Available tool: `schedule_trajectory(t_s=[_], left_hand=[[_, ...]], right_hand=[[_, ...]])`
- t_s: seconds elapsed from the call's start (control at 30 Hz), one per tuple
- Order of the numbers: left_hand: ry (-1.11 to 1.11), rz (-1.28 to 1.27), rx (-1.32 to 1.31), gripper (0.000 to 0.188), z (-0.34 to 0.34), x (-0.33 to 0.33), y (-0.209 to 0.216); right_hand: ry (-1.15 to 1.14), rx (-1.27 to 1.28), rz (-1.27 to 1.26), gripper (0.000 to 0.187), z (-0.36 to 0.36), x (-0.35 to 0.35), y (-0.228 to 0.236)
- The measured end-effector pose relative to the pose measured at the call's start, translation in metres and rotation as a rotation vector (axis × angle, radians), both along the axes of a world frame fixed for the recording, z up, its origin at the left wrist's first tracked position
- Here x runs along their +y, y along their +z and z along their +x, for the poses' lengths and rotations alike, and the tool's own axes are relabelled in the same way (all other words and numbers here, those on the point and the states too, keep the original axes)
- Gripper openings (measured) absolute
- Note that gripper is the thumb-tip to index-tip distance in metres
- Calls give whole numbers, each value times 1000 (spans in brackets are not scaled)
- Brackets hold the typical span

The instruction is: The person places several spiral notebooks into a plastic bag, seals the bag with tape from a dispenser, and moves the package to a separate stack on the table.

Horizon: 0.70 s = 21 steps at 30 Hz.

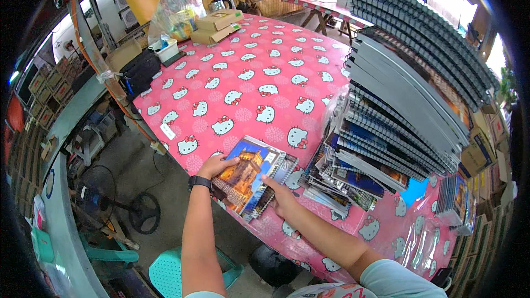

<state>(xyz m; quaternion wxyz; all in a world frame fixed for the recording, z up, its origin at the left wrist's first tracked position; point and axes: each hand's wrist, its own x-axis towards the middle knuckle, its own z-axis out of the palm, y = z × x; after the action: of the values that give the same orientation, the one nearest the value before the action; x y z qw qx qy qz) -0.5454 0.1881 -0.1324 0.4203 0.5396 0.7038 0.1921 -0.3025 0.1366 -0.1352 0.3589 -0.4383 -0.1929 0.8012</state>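
A small stack of spiral notebooks (243, 172) is between my hands at the near edge of the pink table. The top cover shows a lit golden building under a blue sky, and the wire bindings run along the stack's right side. My left hand (214, 166), with a dark band on its wrist, is closed on the stack's left edge, fingers reaching onto the cover. From the right, my right hand (280, 196) grips the bound side, thumb on top and the other fingers mostly hidden. Right of it rises a tall, leaning pile of spiral notebooks (386, 127) of several sizes.
The table (248, 83) wears a pink cat-patterned cover. Cardboard boxes (218, 21), a clear plastic bag (178, 11) and a black bag (139, 70) occupy its far left. Another notebook stack (454, 201) stands at right. Below are a teal stool (168, 273) and a floor fan (102, 201).
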Motion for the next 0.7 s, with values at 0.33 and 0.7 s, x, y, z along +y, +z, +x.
schedule_trajectory(t_s=[0.33,0.7], left_hand=[[267,340,-981,66,-4,-64,7],[328,557,-767,86,46,-127,18]], right_hand=[[315,-405,782,54,8,29,48],[320,-66,773,100,15,28,35]])
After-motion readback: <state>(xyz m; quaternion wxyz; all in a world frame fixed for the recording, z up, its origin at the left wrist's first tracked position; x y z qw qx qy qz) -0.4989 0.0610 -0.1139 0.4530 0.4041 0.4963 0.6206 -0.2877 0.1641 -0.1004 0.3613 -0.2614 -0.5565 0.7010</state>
